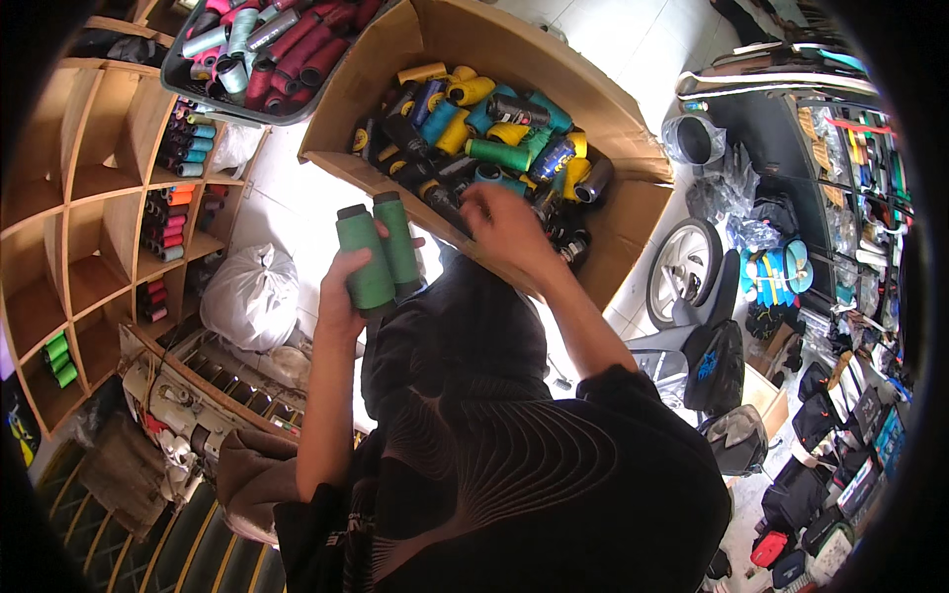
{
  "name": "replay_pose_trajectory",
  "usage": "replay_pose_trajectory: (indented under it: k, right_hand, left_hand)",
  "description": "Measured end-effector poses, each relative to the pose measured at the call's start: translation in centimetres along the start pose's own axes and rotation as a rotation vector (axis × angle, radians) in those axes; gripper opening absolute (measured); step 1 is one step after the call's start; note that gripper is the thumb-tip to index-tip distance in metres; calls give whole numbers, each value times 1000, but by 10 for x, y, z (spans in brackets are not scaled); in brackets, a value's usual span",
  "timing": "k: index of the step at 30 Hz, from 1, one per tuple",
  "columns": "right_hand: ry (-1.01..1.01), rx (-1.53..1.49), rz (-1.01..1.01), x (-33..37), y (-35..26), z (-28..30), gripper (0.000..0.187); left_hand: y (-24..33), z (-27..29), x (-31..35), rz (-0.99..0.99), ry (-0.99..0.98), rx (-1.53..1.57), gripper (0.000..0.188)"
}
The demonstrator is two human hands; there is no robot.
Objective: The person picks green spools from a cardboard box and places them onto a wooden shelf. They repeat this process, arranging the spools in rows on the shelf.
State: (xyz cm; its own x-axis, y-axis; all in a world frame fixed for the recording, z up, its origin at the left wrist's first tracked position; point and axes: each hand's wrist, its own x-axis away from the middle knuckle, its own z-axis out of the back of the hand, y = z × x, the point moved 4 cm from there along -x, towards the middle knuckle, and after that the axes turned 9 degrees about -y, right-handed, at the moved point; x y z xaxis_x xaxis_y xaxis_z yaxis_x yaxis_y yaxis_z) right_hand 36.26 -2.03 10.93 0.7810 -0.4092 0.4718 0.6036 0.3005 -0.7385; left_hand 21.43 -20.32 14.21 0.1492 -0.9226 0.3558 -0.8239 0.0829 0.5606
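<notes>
Two spools are in play: a near green spool (364, 265) and a far green spool (396, 240), clamped side by side in the fingers of the left hand (342, 285), just short of the cardboard box (336, 124). Meanwhile, at the box's near edge, the fingers of the right hand (506, 229) are bent inward over the heap of spools (455, 133); whether anything is pinched between them cannot be told.

Just beyond the right fingers, a lying green spool (498, 154) is seen, bedded among yellow, blue and black ones. Now for the handling: the left pair is best gripped firmly round the middles, so that neither barrel is let slip past the other. On the right, a spool would be better taken by its body than by loose thread, and drawn straight up, so that neighbours are not dragged along.

On to the markings! Beyond the right fingers, pale print is shown on a black spool (519, 111); ahead and to their right, a label is worn by a blue spool (554, 160). Both are too small to be read. On the green pair, no label can be made out. Below both sets of fingers, pale lettering on the dark shirt (534, 465) is only partly shown.
</notes>
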Motion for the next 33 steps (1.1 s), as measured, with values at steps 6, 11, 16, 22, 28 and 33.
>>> replay_pose_trajectory:
  k: [6, 11, 16, 22, 28, 33]
  right_hand:
    - [303, 622, -127, -79, 100, 12, 59]
    - [301, 285, -193, -62, 129, 20, 60]
    - [180, -863, -248, -21, 123, 17, 55]
    - [176, -877, -54, 30, 30, -3, 51]
    - [170, -212, 178, 37, -32, -18, 42]
    - [-22, -70, 273, 30, -32, -22, 33]
  left_hand:
    - [4, -16, -12, -102, -35, 64, 67]
    - [6, -23, -10, -127, 20, 10, 82]
    - [-2, -6, -15, -81, -44, 72, 85]
    - [-19, -13, -25, -14, 21, 73, 82]
    - [-22, -1, -10, -28, 59, 173, 89]
    - [-22, -6, 0, -27, -82, 233, 95]
